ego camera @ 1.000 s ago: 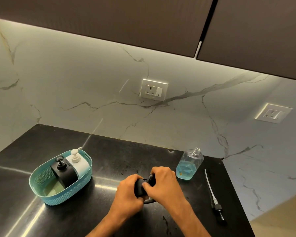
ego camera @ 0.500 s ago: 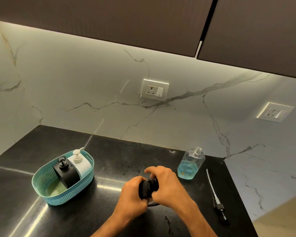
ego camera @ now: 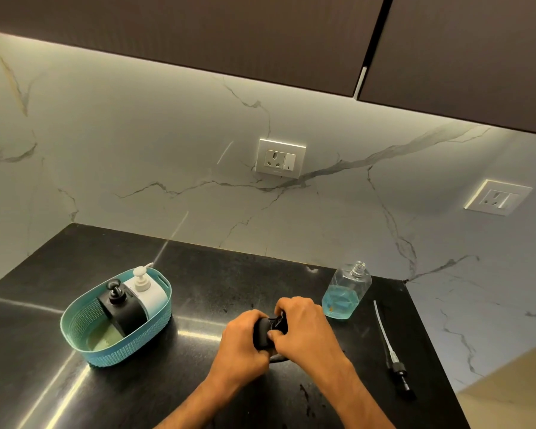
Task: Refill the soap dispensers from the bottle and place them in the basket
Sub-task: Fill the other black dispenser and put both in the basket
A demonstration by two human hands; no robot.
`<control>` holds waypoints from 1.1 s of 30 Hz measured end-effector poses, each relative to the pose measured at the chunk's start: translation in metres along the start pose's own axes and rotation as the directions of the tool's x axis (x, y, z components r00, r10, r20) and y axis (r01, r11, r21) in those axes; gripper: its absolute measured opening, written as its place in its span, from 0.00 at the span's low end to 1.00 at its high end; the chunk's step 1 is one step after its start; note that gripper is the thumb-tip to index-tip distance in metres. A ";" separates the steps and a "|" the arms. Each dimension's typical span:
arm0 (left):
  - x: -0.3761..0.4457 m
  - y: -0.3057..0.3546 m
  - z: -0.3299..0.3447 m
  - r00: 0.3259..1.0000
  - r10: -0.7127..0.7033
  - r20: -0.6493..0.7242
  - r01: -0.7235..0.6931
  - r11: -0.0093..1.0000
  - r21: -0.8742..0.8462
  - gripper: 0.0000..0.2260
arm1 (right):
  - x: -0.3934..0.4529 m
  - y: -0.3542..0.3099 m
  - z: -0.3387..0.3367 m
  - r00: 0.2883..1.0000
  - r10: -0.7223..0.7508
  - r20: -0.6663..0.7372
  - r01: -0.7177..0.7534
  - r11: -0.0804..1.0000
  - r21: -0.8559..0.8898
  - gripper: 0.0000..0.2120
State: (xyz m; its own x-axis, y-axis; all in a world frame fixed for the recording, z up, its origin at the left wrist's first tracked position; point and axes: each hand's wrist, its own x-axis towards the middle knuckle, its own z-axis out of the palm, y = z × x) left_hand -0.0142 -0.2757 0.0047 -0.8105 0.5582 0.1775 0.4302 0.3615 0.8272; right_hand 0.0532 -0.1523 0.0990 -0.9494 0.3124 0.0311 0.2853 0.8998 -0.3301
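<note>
over the last second we keep both hands, left (ego camera: pixel 245 345) and right (ego camera: pixel 304 329), curled round the black dispenser (ego camera: pixel 265 332) on the surface (ego camera: pixel 198 289), turning its pump head, so only basket (ego camera: pixel 84 345) placement remains beside the open bottle (ego camera: pixel 345 294).

Black dispenser (ego camera: pixel 262 334) upright on counter, mostly hidden.

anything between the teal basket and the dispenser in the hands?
Nothing: the head view shows bare black counter between teal basket and black dispenser.
</note>
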 end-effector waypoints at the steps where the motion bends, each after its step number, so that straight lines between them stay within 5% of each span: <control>1: 0.000 0.000 -0.001 1.000 0.001 0.005 -0.001 1.000 0.001 0.13 | 0.000 0.001 0.001 1.000 -0.004 0.003 0.004 1.000 0.006 0.14; 7: 0.001 -0.001 0.001 1.000 0.013 -0.006 -0.013 1.000 0.004 0.11 | -0.001 0.003 0.003 1.000 -0.011 -0.003 0.011 1.000 0.017 0.23; 13: 0.001 -0.001 0.001 1.000 0.024 -0.004 -0.024 1.000 0.012 0.12 | 0.000 0.003 0.004 0.999 0.018 -0.028 -0.017 1.000 0.020 0.16; 18: 0.002 -0.003 0.002 1.000 0.021 0.003 -0.021 1.000 0.011 0.13 | -0.001 0.003 0.005 1.000 -0.007 -0.006 0.007 1.000 0.028 0.25; 24: 0.001 -0.002 0.002 1.000 0.025 0.004 -0.025 0.999 0.028 0.13 | -0.001 0.002 0.004 0.999 0.025 -0.029 -0.024 0.999 0.026 0.19; 29: 0.001 -0.004 0.002 1.000 0.019 0.011 -0.020 0.999 0.042 0.14 | -0.002 0.001 0.003 0.999 -0.006 0.052 0.004 0.999 0.043 0.31; 33: 0.001 -0.004 0.003 1.000 0.031 0.004 -0.031 0.999 0.034 0.13 | -0.002 0.000 0.005 1.000 0.014 -0.012 -0.014 1.000 0.005 0.25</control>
State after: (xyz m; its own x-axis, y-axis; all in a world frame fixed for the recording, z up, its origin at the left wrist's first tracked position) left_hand -0.0156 -0.2744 0.0006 -0.7952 0.5721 0.2009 0.4684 0.3694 0.8026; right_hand 0.0544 -0.1541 0.0937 -0.9437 0.3288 0.0374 0.2981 0.8937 -0.3354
